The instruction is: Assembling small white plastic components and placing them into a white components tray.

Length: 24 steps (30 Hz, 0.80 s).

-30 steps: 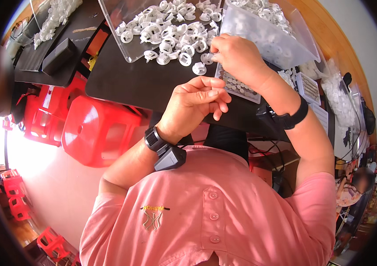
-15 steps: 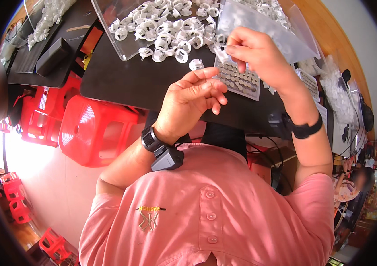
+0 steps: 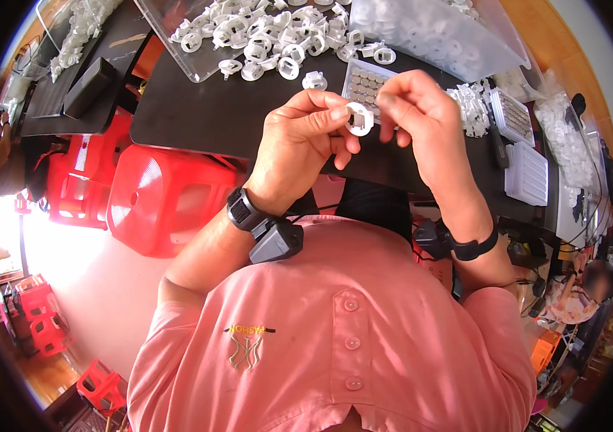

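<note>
Between the thumb and fingers of my left hand (image 3: 305, 137) is a round white plastic part (image 3: 360, 129) with a squarish opening. My right hand (image 3: 422, 115) is just right of that part, its fingers curled together. Its fingertips are blurred, and whatever they may pinch does not show. Behind both hands lies a clear tray (image 3: 350, 70) with rows of small round silver discs, partly covered by my right hand. A single white plastic part (image 3: 314, 81) lies on the black table (image 3: 198, 115) beyond my left hand.
Many similar white parts (image 3: 263, 43) are heaped at the back, beside a translucent bin (image 3: 429, 43). Small white pieces (image 3: 471, 108), another disc tray (image 3: 513, 119) and an empty-looking tray (image 3: 526, 174) sit to the right. Red stools (image 3: 148, 201) stand at left.
My right hand has come down and nearer from above the disc tray. The white part it pinched now appears in my left hand, whose fingers were apart before.
</note>
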Each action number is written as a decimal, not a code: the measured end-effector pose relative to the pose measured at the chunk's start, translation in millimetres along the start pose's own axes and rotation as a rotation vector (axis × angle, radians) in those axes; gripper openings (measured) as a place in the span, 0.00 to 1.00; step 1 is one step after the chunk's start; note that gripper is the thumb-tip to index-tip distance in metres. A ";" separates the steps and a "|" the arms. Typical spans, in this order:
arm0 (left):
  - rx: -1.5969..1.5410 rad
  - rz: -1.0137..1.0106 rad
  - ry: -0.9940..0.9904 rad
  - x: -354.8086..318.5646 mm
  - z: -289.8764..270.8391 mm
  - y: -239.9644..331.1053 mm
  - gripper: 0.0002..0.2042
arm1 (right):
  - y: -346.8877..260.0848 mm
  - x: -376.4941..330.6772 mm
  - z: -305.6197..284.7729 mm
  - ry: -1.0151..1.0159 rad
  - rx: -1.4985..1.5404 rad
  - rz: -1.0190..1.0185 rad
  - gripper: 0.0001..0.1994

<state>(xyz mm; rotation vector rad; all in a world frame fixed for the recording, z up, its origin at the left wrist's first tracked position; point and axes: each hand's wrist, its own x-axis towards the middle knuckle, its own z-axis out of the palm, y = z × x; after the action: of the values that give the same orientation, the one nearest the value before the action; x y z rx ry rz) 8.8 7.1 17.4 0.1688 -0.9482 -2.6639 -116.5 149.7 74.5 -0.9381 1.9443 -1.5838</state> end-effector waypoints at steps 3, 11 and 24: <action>0.066 0.017 0.003 -0.1 -0.5 -2.6 0.06 | -16.0 -14.1 6.7 0.024 -0.055 -0.226 0.04; 0.075 0.025 0.022 2.1 4.1 -5.5 0.12 | -3.8 -11.2 -1.9 -0.037 0.144 -0.016 0.03; 0.156 -0.015 -0.118 3.8 -1.0 -4.6 0.18 | 5.2 -16.4 9.8 -0.021 0.331 0.165 0.10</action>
<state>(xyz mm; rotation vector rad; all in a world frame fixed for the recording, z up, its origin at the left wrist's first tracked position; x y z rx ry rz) 4.3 8.7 13.7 0.0540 -1.1971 -2.6371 -99.8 156.1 66.1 -0.6397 1.6308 -1.7193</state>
